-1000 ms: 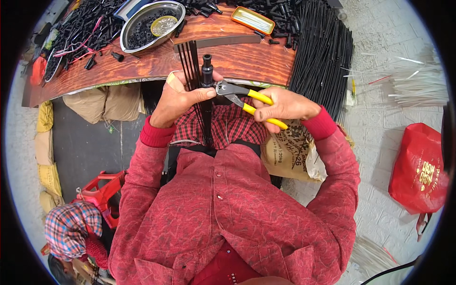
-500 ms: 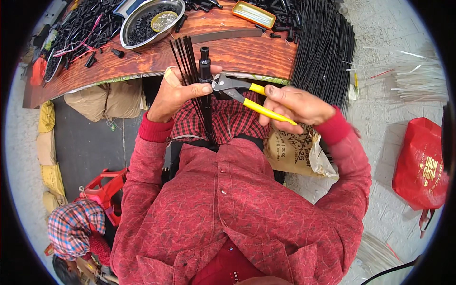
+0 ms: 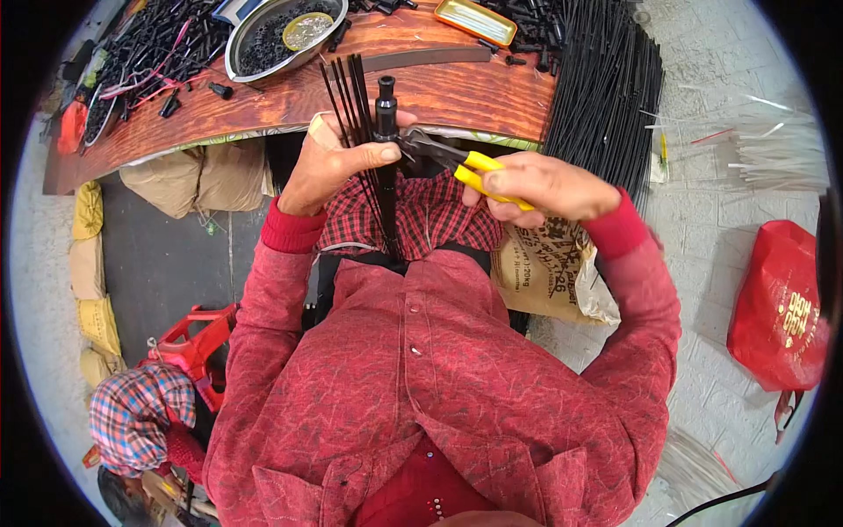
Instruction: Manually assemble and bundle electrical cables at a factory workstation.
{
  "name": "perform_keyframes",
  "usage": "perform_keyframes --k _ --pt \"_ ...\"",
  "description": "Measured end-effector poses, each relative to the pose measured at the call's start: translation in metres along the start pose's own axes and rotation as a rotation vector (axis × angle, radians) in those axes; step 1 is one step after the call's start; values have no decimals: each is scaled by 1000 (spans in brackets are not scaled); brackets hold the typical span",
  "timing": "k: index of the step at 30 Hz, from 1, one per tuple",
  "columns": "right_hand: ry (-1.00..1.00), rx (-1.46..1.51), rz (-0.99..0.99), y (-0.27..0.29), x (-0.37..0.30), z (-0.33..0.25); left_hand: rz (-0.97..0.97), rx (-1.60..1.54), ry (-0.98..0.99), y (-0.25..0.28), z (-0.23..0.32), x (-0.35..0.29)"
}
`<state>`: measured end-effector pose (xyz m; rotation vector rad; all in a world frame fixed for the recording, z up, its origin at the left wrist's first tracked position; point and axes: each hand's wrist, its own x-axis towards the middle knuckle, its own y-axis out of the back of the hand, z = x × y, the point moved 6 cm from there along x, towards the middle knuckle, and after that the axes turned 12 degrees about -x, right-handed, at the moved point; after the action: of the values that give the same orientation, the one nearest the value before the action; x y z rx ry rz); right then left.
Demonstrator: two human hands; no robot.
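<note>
My left hand (image 3: 338, 162) is wrapped round a bundle of thin black rods (image 3: 358, 98) and a black tube-shaped part (image 3: 385, 112) that stands upright beside them. Its thumb presses against the side of the tube, and a plaster or tape strip sits near the thumb's base. In my right hand (image 3: 546, 186) are pliers with yellow handles (image 3: 479, 180), closed around by the fingers. The dark jaws of the pliers reach the tube just beside my left thumb tip. What lies between the jaws is too small to make out.
A metal bowl (image 3: 235, 66) of small black pieces, an orange-rimmed tray (image 3: 441, 10) and piled black parts lie on the wooden table (image 3: 307, 110). Long black rods (image 3: 606, 97) hang at its right. A paper sack (image 3: 527, 272), a red bag (image 3: 773, 307) and another person (image 3: 140, 422) are around me.
The plier handles have come together and the tool has turned, its jaws now at the tube's near side. My left hand keeps its hold on the rods and tube.
</note>
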<state>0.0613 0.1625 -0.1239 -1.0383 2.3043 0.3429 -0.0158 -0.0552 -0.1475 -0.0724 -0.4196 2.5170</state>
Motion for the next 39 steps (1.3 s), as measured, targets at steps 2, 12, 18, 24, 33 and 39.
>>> perform_keyframes --k 2,12,18,24,33,39 --pt "29 183 -150 -3 8 9 -23 6 -40 -2 -1 -3" --pt "92 -207 238 -14 13 8 -45 -35 42 10 -8 2" --pt "37 32 186 -24 20 23 -58 -59 37 18 -14 1" --pt "148 -106 340 -4 25 25 -91 -55 19 24 -15 -3" --pt "332 -422 397 -7 27 11 -46 -12 25 19 -14 -5" --pt "331 -459 433 -6 24 3 10 -20 -45 20 -14 -6"
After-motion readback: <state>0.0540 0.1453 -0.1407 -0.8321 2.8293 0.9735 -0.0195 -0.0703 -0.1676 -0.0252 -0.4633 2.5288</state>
